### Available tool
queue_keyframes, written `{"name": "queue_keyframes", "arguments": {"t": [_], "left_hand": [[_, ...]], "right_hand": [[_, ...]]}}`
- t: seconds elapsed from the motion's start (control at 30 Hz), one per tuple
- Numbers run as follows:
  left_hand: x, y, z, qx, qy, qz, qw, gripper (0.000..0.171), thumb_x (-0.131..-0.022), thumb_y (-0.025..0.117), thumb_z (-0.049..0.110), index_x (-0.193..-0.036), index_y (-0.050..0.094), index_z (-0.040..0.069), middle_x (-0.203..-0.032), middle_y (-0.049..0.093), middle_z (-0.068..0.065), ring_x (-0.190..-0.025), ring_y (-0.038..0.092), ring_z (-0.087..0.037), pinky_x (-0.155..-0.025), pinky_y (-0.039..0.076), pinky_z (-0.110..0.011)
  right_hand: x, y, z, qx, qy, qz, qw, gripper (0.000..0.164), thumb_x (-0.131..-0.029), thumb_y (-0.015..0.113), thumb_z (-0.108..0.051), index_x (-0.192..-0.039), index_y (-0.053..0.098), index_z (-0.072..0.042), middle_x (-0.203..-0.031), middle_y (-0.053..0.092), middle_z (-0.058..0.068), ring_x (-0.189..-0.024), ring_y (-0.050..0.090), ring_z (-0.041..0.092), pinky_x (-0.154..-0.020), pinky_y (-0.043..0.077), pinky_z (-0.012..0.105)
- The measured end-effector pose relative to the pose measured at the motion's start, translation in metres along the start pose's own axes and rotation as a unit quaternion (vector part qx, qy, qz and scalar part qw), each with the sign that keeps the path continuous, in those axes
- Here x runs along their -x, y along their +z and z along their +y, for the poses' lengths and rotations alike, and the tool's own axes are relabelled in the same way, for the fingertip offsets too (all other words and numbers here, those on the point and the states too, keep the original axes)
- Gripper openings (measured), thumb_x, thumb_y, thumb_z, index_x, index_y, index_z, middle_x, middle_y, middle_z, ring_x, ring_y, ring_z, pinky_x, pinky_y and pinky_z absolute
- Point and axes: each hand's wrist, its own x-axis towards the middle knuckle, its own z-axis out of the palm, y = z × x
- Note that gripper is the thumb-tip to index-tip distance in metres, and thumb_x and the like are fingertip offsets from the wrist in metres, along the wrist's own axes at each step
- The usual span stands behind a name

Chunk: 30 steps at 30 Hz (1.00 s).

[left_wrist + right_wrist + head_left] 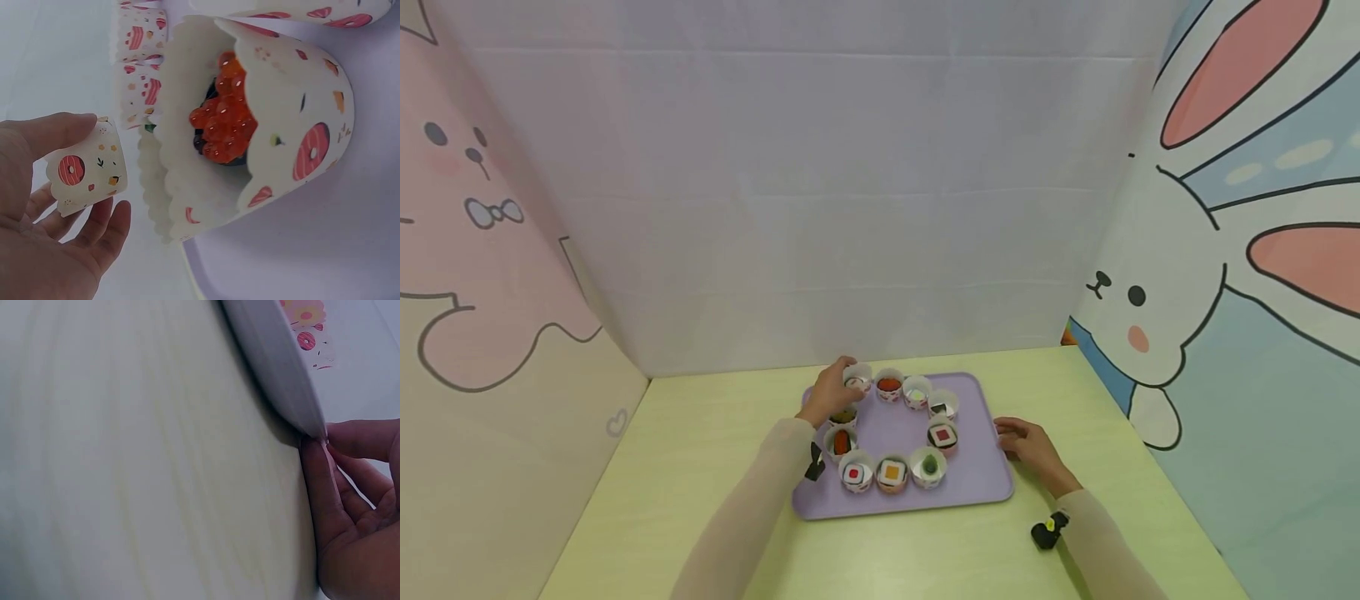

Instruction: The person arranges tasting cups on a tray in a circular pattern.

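My left hand grips a small white paper cup at the back left of a lilac tray. In the left wrist view the thumb lies on one side of this cup and the fingers on the other; its print shows a pink donut. A larger-looking cup in front holds orange roe sushi. Several such cups form a ring on the tray, each with a sushi piece inside. My right hand is at the tray's right edge, thumb and forefinger pinching the rim.
The tray lies on a pale yellow table. A white curtain hangs behind it. At the right stands a panel printed with a rabbit, and at the left one with a pink animal.
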Motion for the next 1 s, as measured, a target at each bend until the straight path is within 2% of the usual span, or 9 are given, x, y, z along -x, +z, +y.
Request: {"name": "queue_keyframes", "arguments": {"t": [0.33,0.47,0.73,1.0], "left_hand": [[-0.002,0.008,0.0,-0.004,0.011,-0.005,0.9999,0.064,-0.083,0.075,0.011,-0.14,0.047,0.006,-0.122,0.063,-0.02,-0.074,0.054,-0.02,-0.066,0.048,-0.031],[-0.002,0.012,-0.001,-0.012,0.014,-0.008,0.9998,0.063,-0.083,0.075,0.01,-0.139,0.047,0.006,-0.121,0.063,-0.02,-0.07,0.051,-0.019,-0.065,0.046,-0.031],[-0.007,0.021,-0.009,-0.026,-0.001,-0.006,0.9996,0.061,-0.083,0.072,0.01,-0.139,0.048,0.006,-0.126,0.062,-0.018,-0.08,0.052,-0.021,-0.07,0.046,-0.034],[-0.008,0.027,-0.013,-0.043,-0.013,0.001,0.999,0.059,-0.082,0.072,0.009,-0.136,0.051,0.007,-0.127,0.063,-0.017,-0.095,0.057,-0.024,-0.083,0.052,-0.041]], "right_hand": [[-0.001,0.001,0.0,0.005,0.002,0.0,1.0,0.043,-0.093,0.06,-0.004,-0.135,0.056,0.001,-0.128,0.06,0.025,-0.1,0.066,0.02,-0.078,0.057,0.029],[-0.001,0.001,0.001,0.006,-0.001,0.001,1.0,0.043,-0.092,0.06,-0.003,-0.135,0.056,0.002,-0.128,0.06,0.025,-0.099,0.066,0.019,-0.078,0.057,0.029],[-0.002,0.001,0.003,0.004,-0.003,0.002,1.0,0.044,-0.091,0.059,-0.003,-0.135,0.056,0.001,-0.123,0.063,0.021,-0.098,0.065,0.017,-0.079,0.057,0.03],[-0.002,0.001,0.003,0.008,-0.005,0.003,1.0,0.044,-0.091,0.058,-0.003,-0.135,0.056,0.001,-0.123,0.064,0.021,-0.1,0.065,0.02,-0.08,0.057,0.031]]}}
